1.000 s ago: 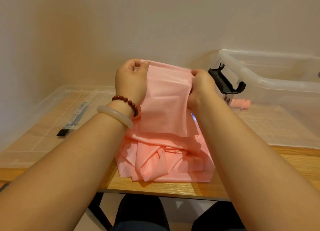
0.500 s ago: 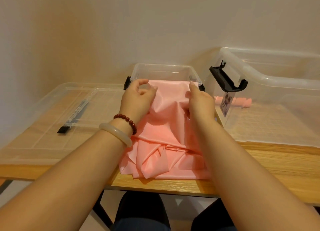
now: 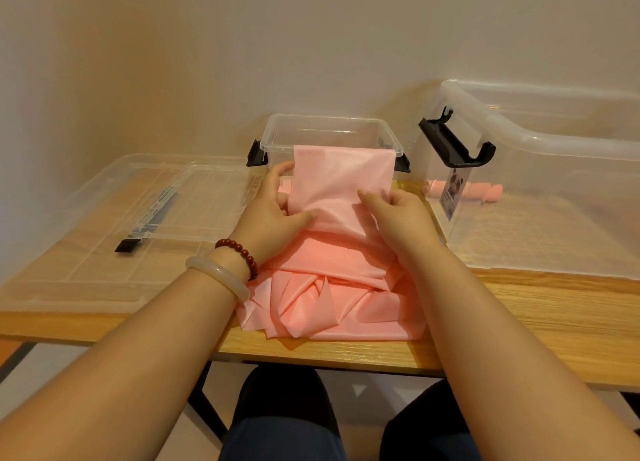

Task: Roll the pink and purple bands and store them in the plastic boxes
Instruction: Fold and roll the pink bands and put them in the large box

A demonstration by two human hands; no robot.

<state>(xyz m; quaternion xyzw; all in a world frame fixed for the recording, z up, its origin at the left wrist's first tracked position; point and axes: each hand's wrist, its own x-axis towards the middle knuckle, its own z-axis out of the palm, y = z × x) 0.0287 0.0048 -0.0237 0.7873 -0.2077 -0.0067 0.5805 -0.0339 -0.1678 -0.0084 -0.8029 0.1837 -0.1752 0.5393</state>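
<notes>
Pinching pink band, left hand, right hand, strip lying lengthwise toward clear box

The band is showing salmon pink; the small box is looking clear, with black latches. The bench is showing pale wood grain. A wrist is wearing dark red beads and a milky white bangle; the wall is glowing cream

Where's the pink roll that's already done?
Head view, right side: the rolled pink band lies on the floor of the large clear box, low behind its black latch, right of the small clear box.
</notes>
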